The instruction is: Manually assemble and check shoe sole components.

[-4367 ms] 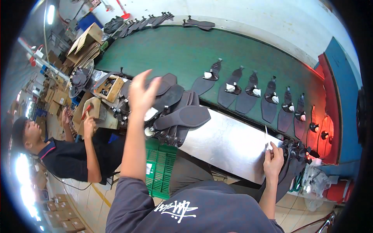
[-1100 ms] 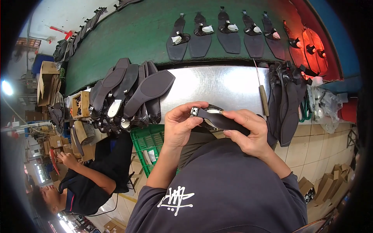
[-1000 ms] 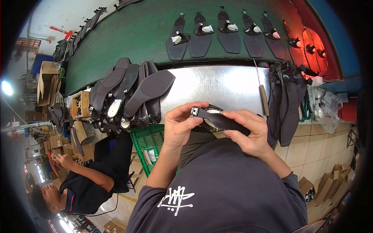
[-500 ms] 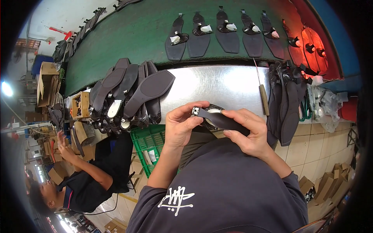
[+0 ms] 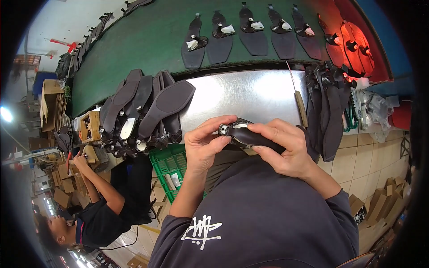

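Between both hands, in front of my chest, is a dark sandal (image 5: 259,137) with a pale inner strip and a small metallic-looking piece at its left end. The fingers and thumb of my left hand (image 5: 202,142) are closed on that left end. My right hand (image 5: 286,146) grips the broad right part, index finger on top and thumb at the near side. Part of the sandal is hidden behind the right fingers. Just beyond my hands lies the bare metal worktop (image 5: 232,96). At its right side rests a thin pointed tool with a wooden handle (image 5: 300,108).
Piles of dark sandals (image 5: 167,103) flank the worktop, with another pile (image 5: 328,116) at right. A green belt (image 5: 147,42) behind carries several sandals, some under red light. A green crate (image 5: 172,167) stands below left. A co-worker (image 5: 100,203) works at far left.
The sandal's curved dark part is tilted and bent a little differently in my hands. My view has shifted slightly. The co-worker's hands have come together lower down.
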The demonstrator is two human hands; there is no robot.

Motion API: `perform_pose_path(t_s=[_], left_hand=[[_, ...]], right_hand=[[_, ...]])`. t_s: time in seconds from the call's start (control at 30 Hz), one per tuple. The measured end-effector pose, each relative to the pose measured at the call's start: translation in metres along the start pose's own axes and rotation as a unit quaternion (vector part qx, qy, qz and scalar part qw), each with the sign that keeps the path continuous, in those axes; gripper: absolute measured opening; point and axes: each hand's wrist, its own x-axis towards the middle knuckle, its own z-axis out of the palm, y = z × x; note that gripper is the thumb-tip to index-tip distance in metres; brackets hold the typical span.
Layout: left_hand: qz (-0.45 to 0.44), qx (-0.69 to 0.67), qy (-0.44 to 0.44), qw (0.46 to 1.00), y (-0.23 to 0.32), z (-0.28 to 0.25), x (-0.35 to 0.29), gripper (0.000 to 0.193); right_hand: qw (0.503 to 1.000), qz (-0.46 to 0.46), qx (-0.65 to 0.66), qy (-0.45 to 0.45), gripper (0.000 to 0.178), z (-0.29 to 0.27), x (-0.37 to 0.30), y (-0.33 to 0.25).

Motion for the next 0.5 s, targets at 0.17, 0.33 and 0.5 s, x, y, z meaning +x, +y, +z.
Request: perform_pose_path(t_s=[0.17,0.33,0.5], left_hand=[[0.048,0.037,-0.041,0.997,-0.004,-0.006,-0.001,0.039],[0.019,0.026,-0.075,0.997,-0.002,-0.017,0.000,0.040],[0.011,0.057,-0.096,0.994,-0.001,-0.019,0.002,0.040]], right_hand=[[0.999,-0.030,-0.030,-0.026,0.045,-0.005,0.007,-0.003],[0.993,-0.075,-0.083,-0.031,0.045,-0.007,0.010,-0.006],[0.992,-0.078,-0.091,-0.038,0.044,-0.005,0.010,-0.005]])
